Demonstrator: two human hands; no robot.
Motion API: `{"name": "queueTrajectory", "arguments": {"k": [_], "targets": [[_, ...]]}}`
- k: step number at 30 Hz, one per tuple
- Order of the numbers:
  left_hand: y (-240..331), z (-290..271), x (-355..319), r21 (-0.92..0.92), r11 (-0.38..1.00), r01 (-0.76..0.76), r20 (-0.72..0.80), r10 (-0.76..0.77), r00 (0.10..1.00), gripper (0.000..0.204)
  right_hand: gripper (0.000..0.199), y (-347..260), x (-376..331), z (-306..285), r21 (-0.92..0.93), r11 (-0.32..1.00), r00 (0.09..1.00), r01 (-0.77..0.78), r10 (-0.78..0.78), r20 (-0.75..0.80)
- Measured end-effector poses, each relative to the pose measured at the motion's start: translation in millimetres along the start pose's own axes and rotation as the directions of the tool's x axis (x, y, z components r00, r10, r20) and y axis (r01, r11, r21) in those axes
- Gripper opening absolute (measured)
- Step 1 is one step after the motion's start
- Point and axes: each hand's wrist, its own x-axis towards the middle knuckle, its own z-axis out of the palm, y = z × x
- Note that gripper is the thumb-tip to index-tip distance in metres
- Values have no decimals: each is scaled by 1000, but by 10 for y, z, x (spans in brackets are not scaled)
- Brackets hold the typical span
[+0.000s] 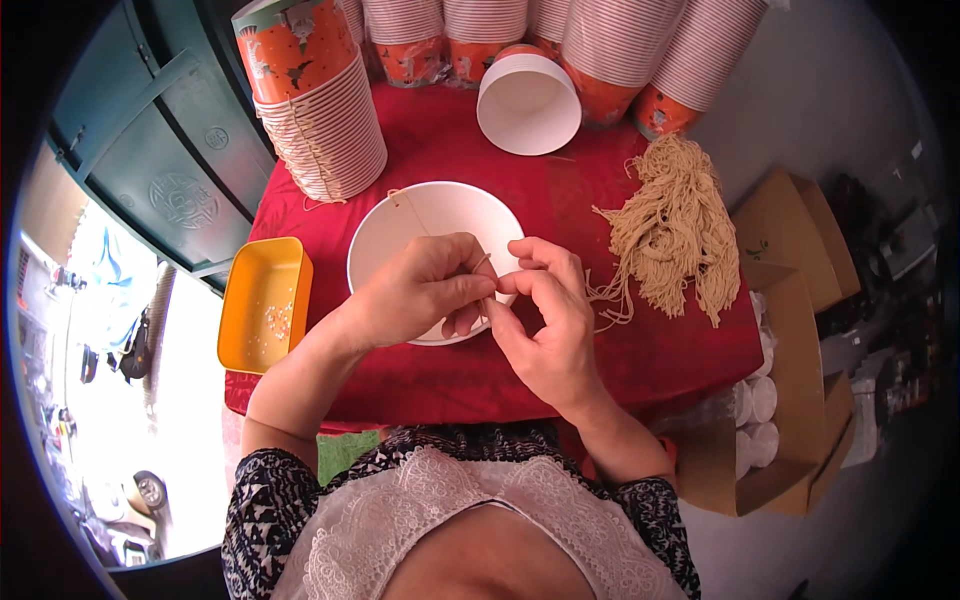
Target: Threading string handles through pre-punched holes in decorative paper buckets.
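A white paper bucket (372,243) stands on the red-covered table, its open mouth facing me. Thin tan string (409,207) hangs from the far left of its rim and runs down inside. Over the near right of the mouth, my left hand (412,292) is closed in a pinch on a short piece of string. My right hand (552,322) meets it there, thumb and forefinger pinched at the same string, the other fingers curled loosely. The fingers partly hide the string between them. To the right of the hands lies a loose bundle of tan strings (670,235).
A tall stack of paper buckets (325,130) with strings stands at back left. Another bucket (528,108) lies tipped at the back, before more stacks (620,45). A yellow tray (236,310) with small pieces sits left. Right of the table is a cardboard box (790,390).
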Motion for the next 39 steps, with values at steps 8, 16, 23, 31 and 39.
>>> {"name": "queueTrajectory", "arguments": {"k": [8,16,23,31,39], "targets": [[-18,-14,13,15,1000,11,-16,-11,1000,12,20,-2,-73,132,-51,999,996,10,-15,-94],[2,-11,31,87,995,44,-28,-42,999,9,14,57,-88,131,93,995,994,-46,55,-97],[-35,-13,37,37,999,-3,-38,5,999,11,16,9,-62,62,36,998,995,-50,53,-90],[-29,0,47,31,1000,-1,-48,2,999,12,21,34,-84,127,-9,1000,994,-17,16,-109],[-31,-2,42,76,997,-4,-50,8,999,13,14,50,-96,180,11,999,994,-38,39,-105]]}}
